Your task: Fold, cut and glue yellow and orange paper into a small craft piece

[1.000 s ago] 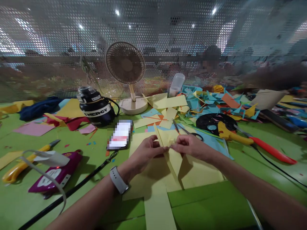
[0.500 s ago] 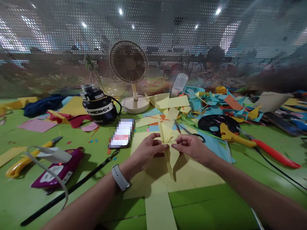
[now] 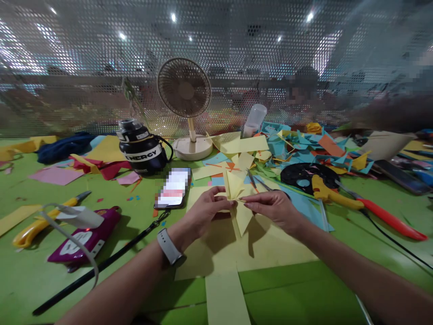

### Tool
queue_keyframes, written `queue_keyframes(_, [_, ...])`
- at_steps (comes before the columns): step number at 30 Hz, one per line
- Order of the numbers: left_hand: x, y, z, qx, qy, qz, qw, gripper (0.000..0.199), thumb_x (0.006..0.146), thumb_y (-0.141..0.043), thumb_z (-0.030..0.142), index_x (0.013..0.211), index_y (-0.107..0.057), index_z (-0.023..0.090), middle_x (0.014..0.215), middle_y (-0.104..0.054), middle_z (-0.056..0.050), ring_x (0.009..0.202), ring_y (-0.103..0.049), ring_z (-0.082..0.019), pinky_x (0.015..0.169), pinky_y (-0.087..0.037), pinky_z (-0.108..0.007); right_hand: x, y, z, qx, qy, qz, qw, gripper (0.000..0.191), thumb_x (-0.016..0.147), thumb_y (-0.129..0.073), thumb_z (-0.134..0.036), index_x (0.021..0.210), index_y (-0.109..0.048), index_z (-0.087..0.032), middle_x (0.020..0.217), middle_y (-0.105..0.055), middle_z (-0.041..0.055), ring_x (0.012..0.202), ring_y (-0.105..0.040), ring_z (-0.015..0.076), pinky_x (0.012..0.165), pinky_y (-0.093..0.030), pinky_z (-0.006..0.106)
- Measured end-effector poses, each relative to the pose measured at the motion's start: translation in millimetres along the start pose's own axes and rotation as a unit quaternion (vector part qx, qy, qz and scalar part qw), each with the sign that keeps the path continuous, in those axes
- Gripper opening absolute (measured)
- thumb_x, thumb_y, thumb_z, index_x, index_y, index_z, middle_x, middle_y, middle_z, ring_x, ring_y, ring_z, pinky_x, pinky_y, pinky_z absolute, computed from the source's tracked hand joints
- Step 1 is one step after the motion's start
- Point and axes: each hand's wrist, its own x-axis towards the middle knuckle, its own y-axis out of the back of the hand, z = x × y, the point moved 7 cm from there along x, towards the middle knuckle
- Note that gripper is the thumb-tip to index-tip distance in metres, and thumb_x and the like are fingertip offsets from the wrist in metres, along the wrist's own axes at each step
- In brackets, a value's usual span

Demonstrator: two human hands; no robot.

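Note:
A folded piece of pale yellow paper [image 3: 241, 219], creased into pointed flaps, is held up over flat yellow sheets [image 3: 280, 250]. My left hand [image 3: 211, 205], with a grey watch at the wrist, is closed on the paper's left side near its middle. From the right, thumb and forefinger of my right hand [image 3: 270, 205] pinch a thin, narrow part of the same paper close to its centre. Partly hidden behind my right hand lie dark-handled scissors [image 3: 269, 183]. A yellow paper strip [image 3: 225, 293] extends toward me from under the work.
A phone [image 3: 173, 187], a black bottle [image 3: 144, 151] and a fan [image 3: 192, 146] stand or lie behind my left hand. Cut paper [image 3: 301, 144] is heaped at the back right. A yellow glue gun [image 3: 333, 196] lies right; a yellow cutter [image 3: 47, 221] and purple power strip [image 3: 84, 237] lie left.
The folded paper has tilted, so its lower point sits higher and swings slightly right. My right fingers have shifted a little, still pinching near its centre. The view has moved slightly.

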Motion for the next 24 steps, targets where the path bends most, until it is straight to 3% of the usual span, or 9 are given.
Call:
queue_keyframes(4, [-0.1,1.0,1.8,0.0,-0.004,-0.005,1.0,0.042,0.064,-0.081,0.02,0.098,-0.056,0.02,0.082,-0.069,-0.001,0.075,-0.064,-0.015,0.069,-0.05,-0.028,0.1,-1.9,-3.4,0.027,-0.002,-0.022,0.999,0.019,0.063,-0.078,-0.029,0.081,-0.078,-0.024,0.085,-0.076,0.004,0.077,-0.066,0.0166,0.076,-0.051,0.033])
queue_keyframes(11, [0.3,1.1,0.8,0.001,-0.009,-0.011,1.0,0.04,0.067,-0.08,0.02,0.099,-0.056,0.019,0.083,-0.069,-0.001,0.073,-0.064,-0.013,0.066,-0.05,-0.025,-0.5,-0.3,-2.5,0.025,-0.027,-0.03,0.999,0.016,0.064,-0.077,-0.029,0.077,-0.078,-0.022,0.069,-0.072,0.0022,0.061,-0.058,0.0113,0.061,-0.048,0.026])
queue_keyframes(24, [0.8,-0.4,2.1,0.005,-0.007,-0.011,1.0,0.036,0.066,-0.081,0.021,0.094,-0.059,0.018,0.082,-0.071,-0.002,0.072,-0.064,-0.013,0.066,-0.05,-0.023,0.7,-2.2,3.3,0.062,-0.036,-0.029,0.997,0.017,0.064,-0.077,-0.026,0.08,-0.078,-0.021,0.068,-0.068,0.001,0.06,-0.055,0.0098,0.062,-0.047,0.025])
